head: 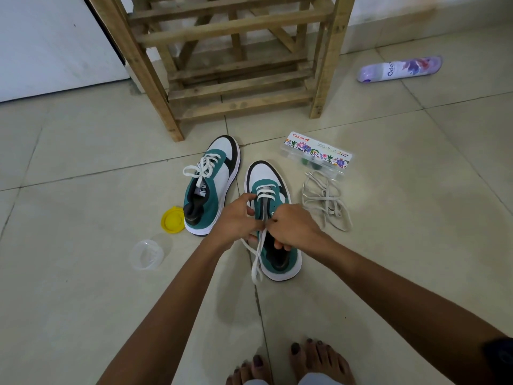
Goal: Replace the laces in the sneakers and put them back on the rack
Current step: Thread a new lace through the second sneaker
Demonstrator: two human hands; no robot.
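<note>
Two teal, white and black sneakers stand side by side on the tiled floor [83, 273] in the middle of the frame, toes pointing toward the wooden rack [236, 65] at the top centre. The left sneaker [213, 184] is fully laced with a white lace tied in a bow. The right sneaker [273, 218] has a white lace [258, 259] threaded only through its front eyelets, and the loose ends trail down over its near side onto the floor.

Both hands are over the right sneaker's middle. The left hand [236, 218] has its fingers curled, pinching the lace near the sneaker's left edge. The right hand [294, 229] also has its fingers curled, pinching the lace where the two hands meet, with its lower fingers tucked against the shoe's opening.

Just right of the right sneaker lies a loose heap of grey old laces [326, 201], and above that a clear paint box [317, 154] with a flowered label. A yellow lid [172, 220] touches the heel of the left sneaker, and a clear plastic cup [148, 254] lies near it, lower left. A purple spray can [399, 69] lies on its side at the upper right. Bare toes show at the bottom edge.
</note>
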